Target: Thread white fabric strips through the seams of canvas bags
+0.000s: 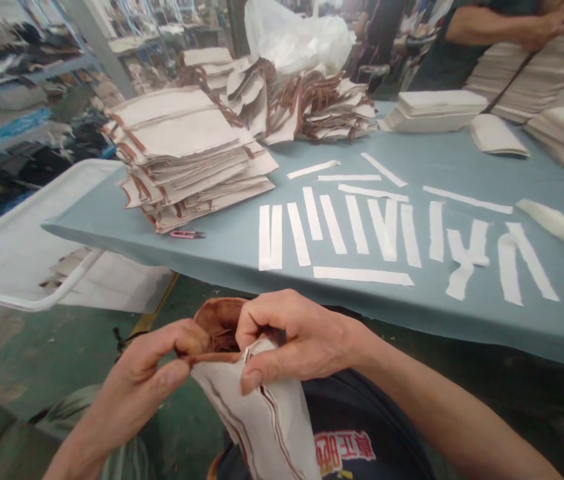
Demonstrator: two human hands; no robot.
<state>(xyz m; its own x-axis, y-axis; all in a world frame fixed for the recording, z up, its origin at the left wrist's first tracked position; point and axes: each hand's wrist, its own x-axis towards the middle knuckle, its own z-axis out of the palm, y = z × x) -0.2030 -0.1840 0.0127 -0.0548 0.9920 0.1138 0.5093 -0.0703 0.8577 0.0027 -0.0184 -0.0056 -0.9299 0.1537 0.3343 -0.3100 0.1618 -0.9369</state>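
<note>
Fingers (257, 373) of both hands pinching pouch (262, 413) rim, pouch bottom cut off

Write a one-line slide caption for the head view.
Both hands, left hand and right hand, grip a cream cloth pouch with brown lining below a blue table of white strips.

On the table (242, 247), the strips (357, 227) lie right of the near stack (187, 160); a loose heap (307, 100) sits behind them, tidy piles (437, 110) farther right.
</note>
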